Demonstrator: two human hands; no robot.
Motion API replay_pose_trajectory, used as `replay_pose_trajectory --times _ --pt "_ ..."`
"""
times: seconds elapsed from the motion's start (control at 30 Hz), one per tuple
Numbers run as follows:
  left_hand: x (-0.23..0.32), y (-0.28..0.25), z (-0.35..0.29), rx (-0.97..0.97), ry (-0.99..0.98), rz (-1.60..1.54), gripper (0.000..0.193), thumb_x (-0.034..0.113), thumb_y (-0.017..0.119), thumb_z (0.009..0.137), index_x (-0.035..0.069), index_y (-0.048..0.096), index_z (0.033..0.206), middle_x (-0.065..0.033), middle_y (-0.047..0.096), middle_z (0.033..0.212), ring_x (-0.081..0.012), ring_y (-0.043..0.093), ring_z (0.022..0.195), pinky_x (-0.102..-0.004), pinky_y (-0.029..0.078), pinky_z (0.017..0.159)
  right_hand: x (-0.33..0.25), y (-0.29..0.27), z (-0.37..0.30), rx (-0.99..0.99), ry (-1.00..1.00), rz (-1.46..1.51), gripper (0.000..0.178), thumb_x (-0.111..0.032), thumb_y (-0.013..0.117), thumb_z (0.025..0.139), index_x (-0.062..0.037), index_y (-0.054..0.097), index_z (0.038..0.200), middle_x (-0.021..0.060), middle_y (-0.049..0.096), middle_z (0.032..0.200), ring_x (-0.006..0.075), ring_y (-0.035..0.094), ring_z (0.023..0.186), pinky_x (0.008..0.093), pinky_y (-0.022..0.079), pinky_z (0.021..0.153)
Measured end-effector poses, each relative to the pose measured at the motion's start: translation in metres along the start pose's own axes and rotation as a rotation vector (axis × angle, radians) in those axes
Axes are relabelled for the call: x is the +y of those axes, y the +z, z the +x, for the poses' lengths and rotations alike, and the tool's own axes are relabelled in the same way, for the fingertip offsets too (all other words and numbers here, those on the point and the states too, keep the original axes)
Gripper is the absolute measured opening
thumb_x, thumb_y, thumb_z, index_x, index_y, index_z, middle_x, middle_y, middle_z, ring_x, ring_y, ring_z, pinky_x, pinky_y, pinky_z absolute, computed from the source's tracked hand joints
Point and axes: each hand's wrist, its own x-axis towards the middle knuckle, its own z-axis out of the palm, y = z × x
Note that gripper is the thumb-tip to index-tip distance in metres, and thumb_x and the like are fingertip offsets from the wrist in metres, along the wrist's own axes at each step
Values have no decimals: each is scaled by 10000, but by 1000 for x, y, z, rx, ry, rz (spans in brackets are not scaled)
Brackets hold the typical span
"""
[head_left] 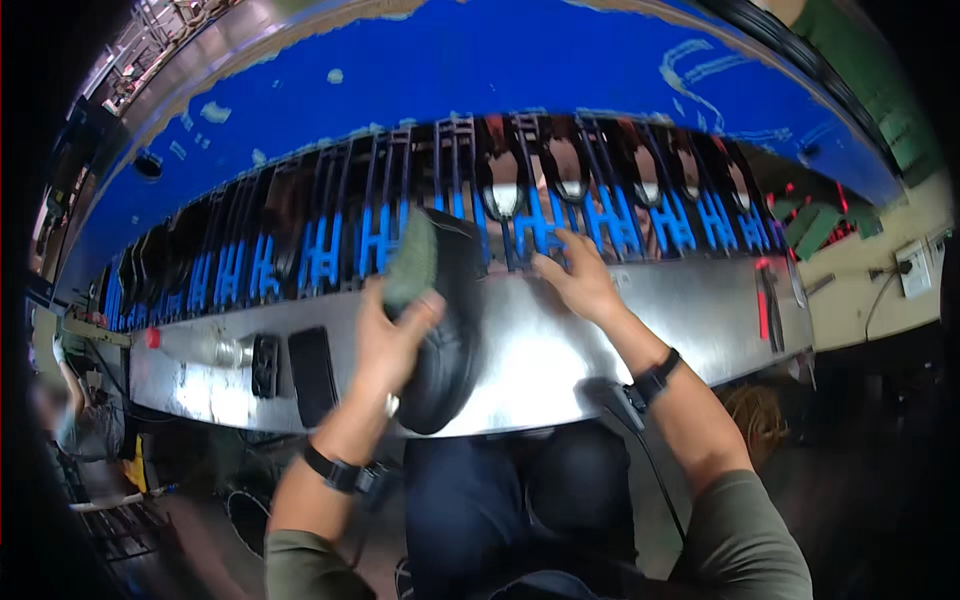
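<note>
In my left hand (388,345) is a black shoe (445,330), closed between thumb and fingers. The shoe stands tilted, its grey-green sole (413,265) facing left and its lower end over the front edge of the metal bench (545,370). My right hand (582,278) is to the right of the shoe, raised over the bench's back edge. Its fingers are apart with nothing in them. Just beyond it runs a row of blue-and-black rack bars (545,225), with dark, shiny pieces (503,190) set among them; I cannot tell what these pieces are.
A long blue panel (480,60) spans the far side above the rack. On the bench's left lie a clear bottle (205,348) with a red cap, a small black case (264,366) and a dark phone-like slab (313,375). At right are a red-and-black tool (770,305) and a wall socket (912,268).
</note>
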Motion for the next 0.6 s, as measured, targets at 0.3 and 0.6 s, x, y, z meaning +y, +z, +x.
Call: replay_pose_trajectory --times 0.3,0.6 --pt "-99 -83 183 273 20 692 987 445 817 803 -75 305 1468 -336 518 1362 -472 503 1280 -468 433 1067 -15 78 150 173 -211 -464 971 -448 793 749 -97 349 1537 265 367 1510 459 308 1398 482 315 1165" --pt "47 -14 57 -433 383 934 645 271 766 840 -32 540 1362 -256 484 1429 -415 484 1324 -446 437 1089 59 -73 -161 -41 -93 120 774 -126 731 775 5 419 1471 273 490 1442 380 521 1323 443 453 1082"
